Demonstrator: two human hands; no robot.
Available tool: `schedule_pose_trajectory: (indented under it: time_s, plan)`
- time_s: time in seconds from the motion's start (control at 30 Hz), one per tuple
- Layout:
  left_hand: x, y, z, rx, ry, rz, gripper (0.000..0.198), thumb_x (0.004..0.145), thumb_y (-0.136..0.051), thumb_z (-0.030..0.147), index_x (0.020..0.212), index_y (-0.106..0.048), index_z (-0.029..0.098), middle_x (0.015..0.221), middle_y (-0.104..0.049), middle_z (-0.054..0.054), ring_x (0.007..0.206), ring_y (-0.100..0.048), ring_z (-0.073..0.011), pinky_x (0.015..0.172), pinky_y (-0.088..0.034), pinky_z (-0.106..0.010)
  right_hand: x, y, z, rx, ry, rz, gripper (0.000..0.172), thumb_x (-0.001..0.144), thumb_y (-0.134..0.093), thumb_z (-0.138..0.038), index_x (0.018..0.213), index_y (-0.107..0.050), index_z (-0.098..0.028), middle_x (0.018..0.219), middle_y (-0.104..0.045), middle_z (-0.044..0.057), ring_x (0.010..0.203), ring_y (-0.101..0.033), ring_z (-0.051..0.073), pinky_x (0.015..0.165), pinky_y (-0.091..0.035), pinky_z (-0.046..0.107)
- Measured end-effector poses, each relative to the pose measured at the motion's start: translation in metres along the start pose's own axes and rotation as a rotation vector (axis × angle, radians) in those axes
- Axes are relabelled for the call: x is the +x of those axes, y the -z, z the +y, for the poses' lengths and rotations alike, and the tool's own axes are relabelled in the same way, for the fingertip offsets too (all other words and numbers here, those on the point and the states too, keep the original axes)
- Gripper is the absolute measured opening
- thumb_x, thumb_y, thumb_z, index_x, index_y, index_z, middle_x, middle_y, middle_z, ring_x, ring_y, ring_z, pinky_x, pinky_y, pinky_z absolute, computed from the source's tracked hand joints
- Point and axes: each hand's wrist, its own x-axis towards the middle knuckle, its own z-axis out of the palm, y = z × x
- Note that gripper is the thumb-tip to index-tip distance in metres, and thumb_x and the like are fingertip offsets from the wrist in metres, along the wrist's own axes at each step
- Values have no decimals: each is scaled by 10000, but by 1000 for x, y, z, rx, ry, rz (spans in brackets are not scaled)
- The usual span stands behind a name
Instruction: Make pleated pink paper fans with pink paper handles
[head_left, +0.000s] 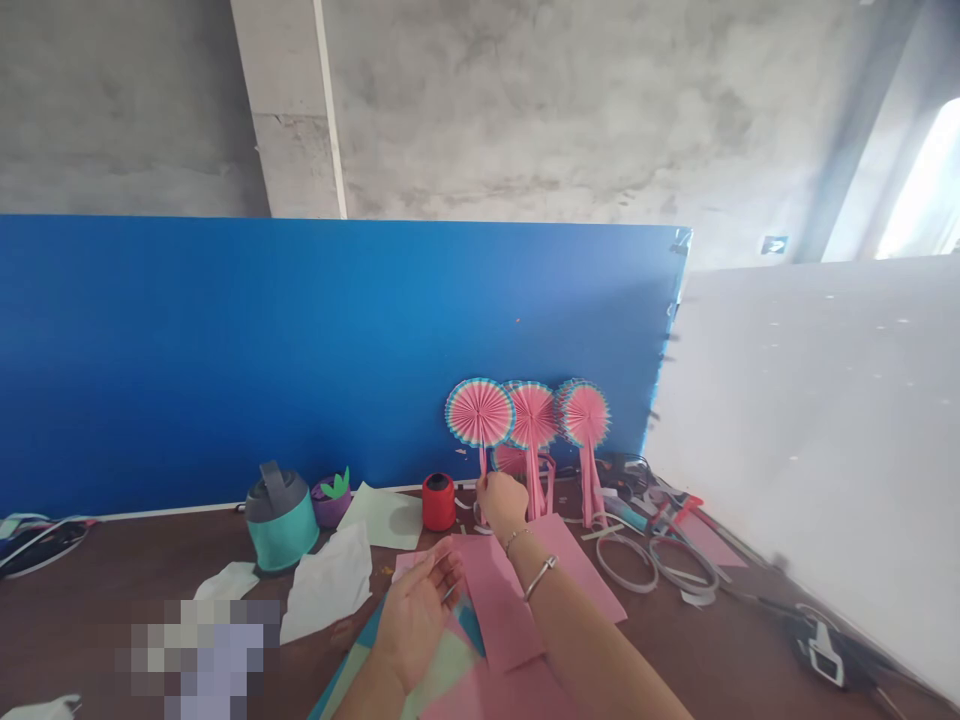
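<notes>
My right hand [502, 503] reaches toward the back of the table, its fingers closed round the pink stick of a round pleated paper fan [480, 412]. This fan stands upright in front of the blue panel, left of more pink pleated fans [584, 413]. Nearer to me, my left hand [420, 615] is raised palm inward above the coloured paper, fingers loosely curled and apart, with nothing seen in it. Pink sheets [499, 600] lie under and beside my right forearm, over green and blue ones.
At the back left stand a teal pot with a grey lid [282, 520], a purple pot [331, 502] and a red spool [439, 503]. Crumpled white paper [330, 580] lies left of my hands. Tape rings [626, 562], tools and cables are on the right. A blue panel [300, 350] borders the table.
</notes>
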Motion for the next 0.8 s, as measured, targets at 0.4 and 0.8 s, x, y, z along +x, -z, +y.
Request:
schedule_pose_trajectory:
  time_s: [0.4,0.8]
  plan:
    - [6,7,-1,5,-1,3,268,787,-608,197,1044,-665,144,901,-693,-83,780,-650,-157,771,-465,-295,-1,-4,-1,15,25,-47,343,929,-385,-246,932,-701,-112,949,-710,167,898,-676,221,700,-438,248]
    - [0,-1,3,-11,16,-1,225,836,-538,177,1004,-681,136,884,-692,-81,759,-630,-152,724,-453,-279,-8,-7,13,40,15,-54,341,908,-423,-320,917,-694,-114,946,-700,152,894,-672,230,701,-436,265]
